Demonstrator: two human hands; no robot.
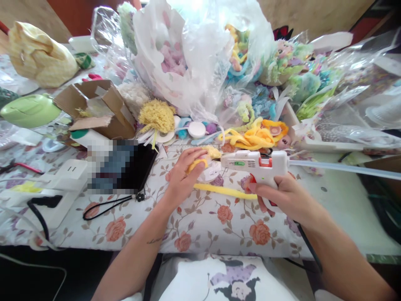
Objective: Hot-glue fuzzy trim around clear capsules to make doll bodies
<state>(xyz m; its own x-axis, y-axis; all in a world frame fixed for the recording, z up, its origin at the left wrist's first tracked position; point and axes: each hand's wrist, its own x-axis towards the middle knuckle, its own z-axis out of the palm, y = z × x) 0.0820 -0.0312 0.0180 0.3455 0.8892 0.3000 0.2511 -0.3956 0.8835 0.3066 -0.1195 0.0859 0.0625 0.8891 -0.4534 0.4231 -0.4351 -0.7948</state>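
In the head view my right hand [283, 194] grips a white hot glue gun [250, 162], fingers around its handle and by the red trigger. A long translucent glue stick [341, 168] sticks out of its back end. My left hand [184, 171] is closed on a small fuzzy yellow craft piece [212, 151], partly hidden by the fingers. The gun's nozzle points left and is close to this piece; whether they touch I cannot tell. A round whitish disc [210, 173] lies below it. On the cloth under both hands runs a yellow fuzzy strip [225, 192].
Orange-yellow plush strips [250, 136] and a yellow yarn pom-pom [156, 116] lie behind my hands. Plastic bags of plush pieces [200, 54] crowd the back. At left are an open cardboard box [115, 110], a blurred-out dark device [138, 171], and a white power strip [59, 205].
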